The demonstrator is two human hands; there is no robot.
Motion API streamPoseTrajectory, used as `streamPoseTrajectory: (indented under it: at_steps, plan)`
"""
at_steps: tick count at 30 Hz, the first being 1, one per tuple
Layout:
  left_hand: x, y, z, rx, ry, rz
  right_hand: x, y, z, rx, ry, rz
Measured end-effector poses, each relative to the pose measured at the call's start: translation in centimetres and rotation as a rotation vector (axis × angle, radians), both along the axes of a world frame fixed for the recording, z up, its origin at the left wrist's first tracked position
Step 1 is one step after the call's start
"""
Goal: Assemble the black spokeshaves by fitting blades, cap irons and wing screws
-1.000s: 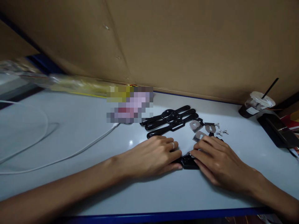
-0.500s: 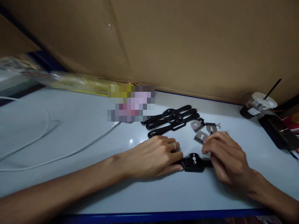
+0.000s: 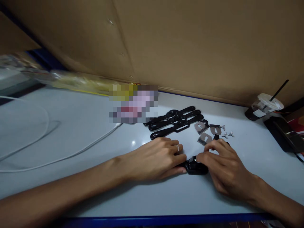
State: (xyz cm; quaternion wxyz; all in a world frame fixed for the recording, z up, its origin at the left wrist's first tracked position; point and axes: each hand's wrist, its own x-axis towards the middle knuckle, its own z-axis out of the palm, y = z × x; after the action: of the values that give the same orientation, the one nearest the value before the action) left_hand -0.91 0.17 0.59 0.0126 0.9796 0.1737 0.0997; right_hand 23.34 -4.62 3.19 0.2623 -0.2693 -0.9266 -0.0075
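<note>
Your left hand point(image 3: 163, 160) is gripping the black tool point(image 3: 197, 170); your right hand point(image 3: 225, 169), fingers bunched, hold unclear, is apparently adjusting its middle. The next move is likely calling for steadiness.

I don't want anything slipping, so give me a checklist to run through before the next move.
1. Left hand on the black tool, at one end: ok.
2. Right hand, fingers at the tool's middle: ok.
3. Fitting beneath those fingers tight: cannot tell, they cover it.
4. Wing screws, three in view on the table: ok.
5. Metal plates in view beyond the right hand: ok.
6. Drink cup apart from both hands: ok.
</note>
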Motion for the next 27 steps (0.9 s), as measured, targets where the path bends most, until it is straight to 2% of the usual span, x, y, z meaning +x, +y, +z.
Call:
streamPoseTrajectory:
  at_steps: [3, 8, 12, 16, 21, 27]
  plan:
    - [-0.06, -0.01, -0.04, -0.005, -0.008, 0.000, -0.13, -0.05, -0.03, -0.049, 0.005, 0.072]
    - [-0.09, -0.05, -0.09, 0.008, -0.014, 0.000, -0.10, 0.11, 0.13, 0.023, -0.007, -0.009]
    - [0.00, -0.03, -0.04, -0.009, -0.033, -0.005, -0.01, 0.19, 0.14, -0.046, -0.039, 0.102]
    - [0.06, -0.05, 0.02, 0.011, -0.016, -0.005, 0.14, 0.31, -0.05, 0.027, -0.026, 0.008]
    - [0.00, -0.07, 0.05, 0.007, -0.005, -0.005, 0.11, 0.26, 0.08, -0.012, -0.027, 0.075]
    - [-0.05, -0.10, 0.09, 0.003, -0.008, 0.005, 0.19, 0.32, -0.16, -0.029, -0.027, -0.011]
